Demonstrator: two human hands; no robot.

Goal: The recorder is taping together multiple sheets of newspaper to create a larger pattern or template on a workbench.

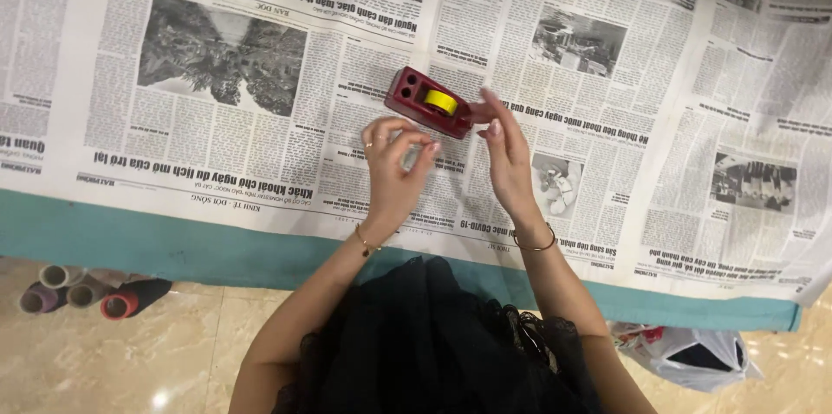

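Red tape dispenser [426,102] — yellow roll [440,102] inside, right hand [505,154] touching

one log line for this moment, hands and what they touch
left hand: fingers pinched, apart from dispenser | right hand: fingertips at red tape dispenser | yellow tape roll inside | newspaper underneath
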